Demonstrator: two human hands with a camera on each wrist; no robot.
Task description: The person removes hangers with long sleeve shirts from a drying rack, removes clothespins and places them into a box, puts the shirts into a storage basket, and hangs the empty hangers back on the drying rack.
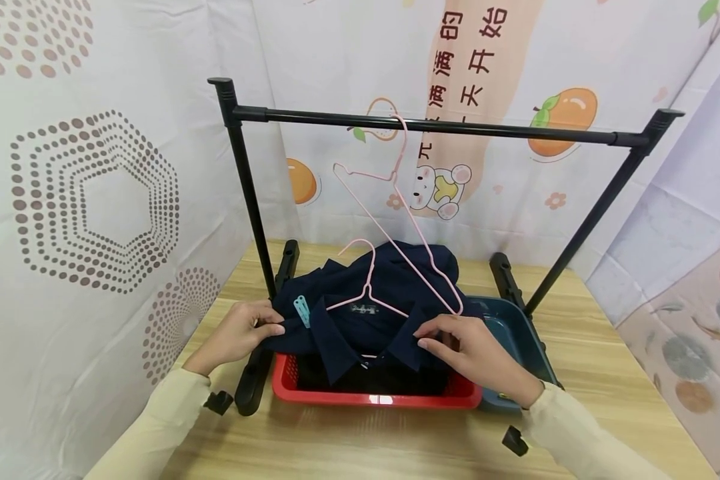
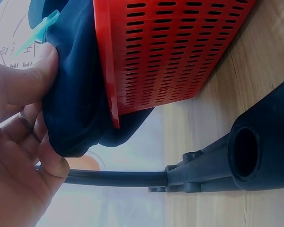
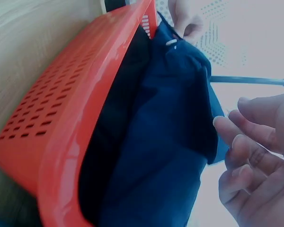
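A navy collared shirt (image 1: 360, 333) lies over the red basket (image 1: 378, 400), with a pink hanger (image 1: 369, 293) inside its neck and the hook standing up. Near the left of the collar, a light-blue clothespin (image 1: 302, 311) clips the shirt. My left hand (image 1: 243, 333) pinches the shirt's left shoulder between thumb and fingers, as the left wrist view shows. By the right side of the collar is my right hand (image 1: 465, 347). In the right wrist view its thumb and fingers stand apart, fingertips (image 3: 221, 124) right at the cloth.
A black rack's bar (image 1: 456, 129) spans above the basket, a second pink hanger (image 1: 417, 223) hanging from it and slanting over the shirt. Behind my right hand sits a dark blue tray (image 1: 513, 333). The rack's feet (image 1: 253, 387) stand on the wooden table (image 1: 348, 440).
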